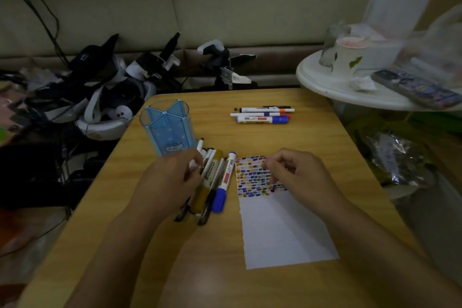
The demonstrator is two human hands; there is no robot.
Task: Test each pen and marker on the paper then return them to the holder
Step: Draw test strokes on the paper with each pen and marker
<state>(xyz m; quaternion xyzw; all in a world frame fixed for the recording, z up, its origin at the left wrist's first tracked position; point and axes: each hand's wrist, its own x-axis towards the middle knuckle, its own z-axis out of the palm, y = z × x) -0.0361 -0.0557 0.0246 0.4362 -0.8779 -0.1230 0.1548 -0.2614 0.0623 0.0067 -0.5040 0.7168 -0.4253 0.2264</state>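
Note:
A clear blue pen holder (168, 130) with a cat picture stands on the wooden table (215, 270), and no pens show inside it. Just in front of it lies a bundle of pens and markers (217, 177), among them a blue-capped marker (223, 182) and a mustard one. My left hand (168, 182) rests on the left side of this bundle, its fingers curled round a white pen (199, 147). A white paper (277, 217) covered in coloured test marks at its top lies to the right. My right hand (295, 172) hovers over those marks, fingers loosely curled, holding nothing visible.
A second group of markers (262, 115) lies at the far side of the table. A white round table (350, 85) with a cup and a remote overhangs the right corner. Headsets and cables (105, 97) are piled to the left.

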